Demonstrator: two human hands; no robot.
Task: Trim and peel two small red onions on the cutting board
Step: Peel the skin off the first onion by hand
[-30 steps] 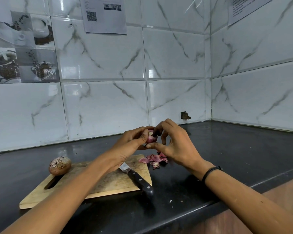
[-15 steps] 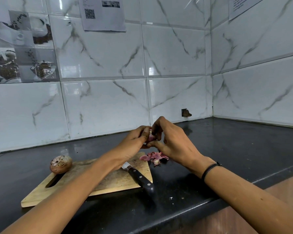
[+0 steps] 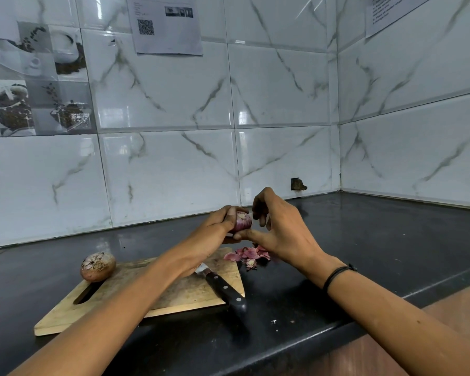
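**A:** Where's the onion that's being worked on?

**B:** The red onion (image 3: 242,221) is up in the air, above the far right corner of the cutting board (image 3: 174,294), held between both hands. The left hand (image 3: 215,232) is wrapped round it from the left.

**A:** And the other hand?

**B:** The right hand (image 3: 281,236) comes in from the right, with its thumb under the onion and its curled fingers (image 3: 258,213) at the upper end. I'd say it's closed onto the onion, though I can't tell whether there's skin pinched.

**A:** Which way does it point?

**B:** The pale trimmed end faces up and toward the right hand. So the long axis runs from the left palm up to those right fingers. I reckon any strip would be pulled from that end down, and the right hand is the one placed for it.

**A:** And the rest?

**B:** Torn peels (image 3: 248,255) lie on the dark desk (image 3: 377,253) just off the board's corner, below the hands. The knife (image 3: 224,289) lies on the board with its handle over the near edge. The second onion (image 3: 98,266) sits at the board's left end, in its skin by the look of it.
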